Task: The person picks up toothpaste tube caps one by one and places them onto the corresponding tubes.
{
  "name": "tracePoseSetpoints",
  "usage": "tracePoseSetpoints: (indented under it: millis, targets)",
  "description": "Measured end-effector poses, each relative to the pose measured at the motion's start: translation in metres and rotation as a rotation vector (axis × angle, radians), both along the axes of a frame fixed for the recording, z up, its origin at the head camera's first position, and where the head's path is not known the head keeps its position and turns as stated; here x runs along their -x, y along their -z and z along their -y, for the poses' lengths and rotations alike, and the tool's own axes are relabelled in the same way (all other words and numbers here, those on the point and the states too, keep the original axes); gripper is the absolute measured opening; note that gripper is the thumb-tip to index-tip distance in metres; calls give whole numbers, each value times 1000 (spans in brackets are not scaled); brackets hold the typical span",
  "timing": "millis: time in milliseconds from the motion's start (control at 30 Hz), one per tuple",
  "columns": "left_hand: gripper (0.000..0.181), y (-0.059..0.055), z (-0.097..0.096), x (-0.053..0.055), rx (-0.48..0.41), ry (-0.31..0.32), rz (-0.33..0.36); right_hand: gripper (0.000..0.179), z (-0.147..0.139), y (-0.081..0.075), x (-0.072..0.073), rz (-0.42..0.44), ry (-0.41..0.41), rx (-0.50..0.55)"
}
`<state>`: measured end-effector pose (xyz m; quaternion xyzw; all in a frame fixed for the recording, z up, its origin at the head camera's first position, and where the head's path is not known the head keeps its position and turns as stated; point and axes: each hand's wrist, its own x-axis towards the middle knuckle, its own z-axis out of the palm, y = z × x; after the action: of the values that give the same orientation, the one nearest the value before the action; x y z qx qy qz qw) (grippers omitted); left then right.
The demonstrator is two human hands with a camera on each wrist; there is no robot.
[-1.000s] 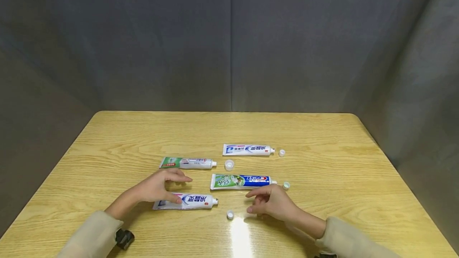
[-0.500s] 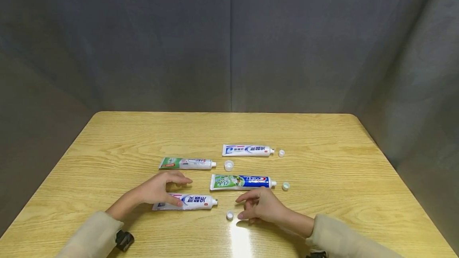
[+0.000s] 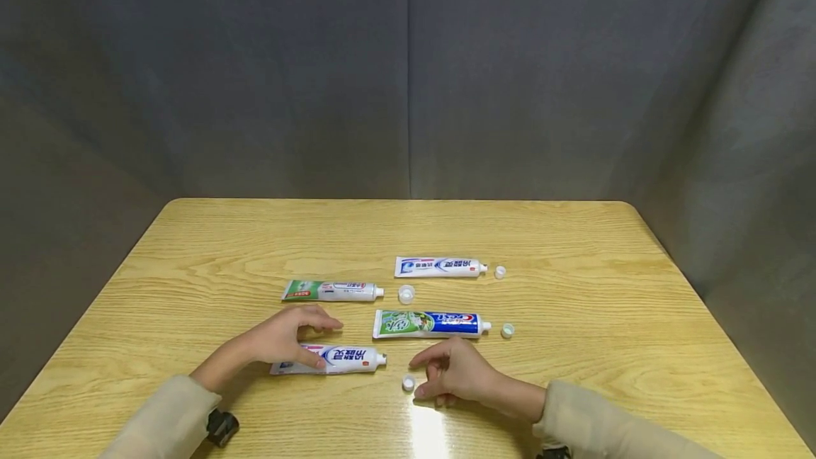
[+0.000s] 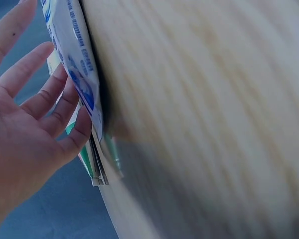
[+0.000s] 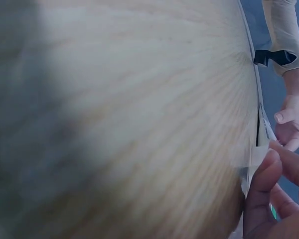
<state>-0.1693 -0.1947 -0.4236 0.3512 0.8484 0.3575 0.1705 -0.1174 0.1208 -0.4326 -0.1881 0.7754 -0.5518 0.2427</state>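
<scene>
A white toothpaste tube (image 3: 350, 360) with blue lettering lies at the front left, its nozzle bare and pointing right. My left hand (image 3: 283, 337) is over its tail end, the thumb across the tube and the fingers spread loosely beyond it. In the left wrist view the fingers of this left hand (image 4: 45, 109) are apart beside the tube (image 4: 77, 55). Just right of the nozzle a small white cap (image 3: 409, 382) sits on the table. My right hand (image 3: 462, 374) is at the cap's right, thumb and forefinger parted, with no grip on it visible.
Behind lie a blue and green Crest tube (image 3: 427, 324), a green and white tube (image 3: 331, 291) and another white tube (image 3: 440, 267). Loose caps stand off their nozzles: a large white cap (image 3: 406, 294), a greenish cap (image 3: 507, 331) and a small cap (image 3: 500, 272).
My right hand has moved left along the table, closing in on the small white cap. The left hand and the tubes have stayed where they were.
</scene>
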Motion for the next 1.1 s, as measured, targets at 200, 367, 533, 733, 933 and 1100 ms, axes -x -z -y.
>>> tracePoseSetpoints:
  millis: [200,367,533,733,933,1100]
  targets:
    - [60,2,-1,0,2,1,-1,35,5,1,0,8,9,-17]
    - [56,1,-3,-1,-12,19,-16,34,9,1,0,-13,12,-51]
    - [54,1,-5,-2,-2,34,-38,32,12,-1,0,-31,1,-55]
    - [53,3,-9,-1,29,27,-62,28,13,-1,-1,-32,0,-44]
    - [47,-1,-11,-4,80,33,-90,24,14,-1,-1,-29,7,-54]
    - [37,-4,-13,-3,113,46,-76,22,15,0,-1,-47,11,-74]
